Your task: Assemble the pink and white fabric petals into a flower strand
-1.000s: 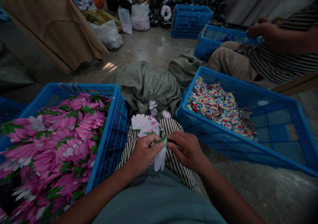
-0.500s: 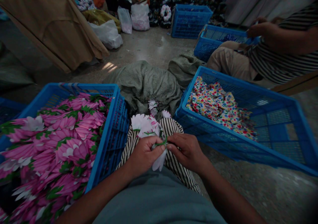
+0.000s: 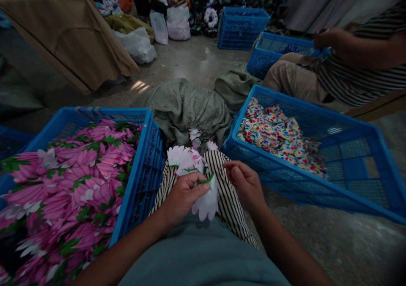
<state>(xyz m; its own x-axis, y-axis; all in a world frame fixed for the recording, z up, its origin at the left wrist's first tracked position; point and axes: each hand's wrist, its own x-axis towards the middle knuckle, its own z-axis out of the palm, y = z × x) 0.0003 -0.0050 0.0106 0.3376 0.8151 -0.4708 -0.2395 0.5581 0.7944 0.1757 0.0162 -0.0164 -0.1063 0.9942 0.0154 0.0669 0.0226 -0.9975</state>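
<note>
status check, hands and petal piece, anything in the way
Left hand pinching white petal piece near its green edge; right hand apart from it, fingers curled; nothing seen blocking between them.

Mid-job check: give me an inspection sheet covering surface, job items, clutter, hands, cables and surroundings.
Surface: striped fabric across the lap.
Job items: white petal-edged piece with a green end; similar pale pieces further forward; pink-and-green pieces heaped in the left blue crate.
Clutter: grey-green sacking ahead; multicoloured pieces in the right blue crate.
Hands: left hand pinches the white piece near its green end; right hand apart from it, fingers curled, anything held too small to tell.
Cables: nothing seen.
Surroundings: person in a striped top beyond the right crate; brown drape at far left.
</note>
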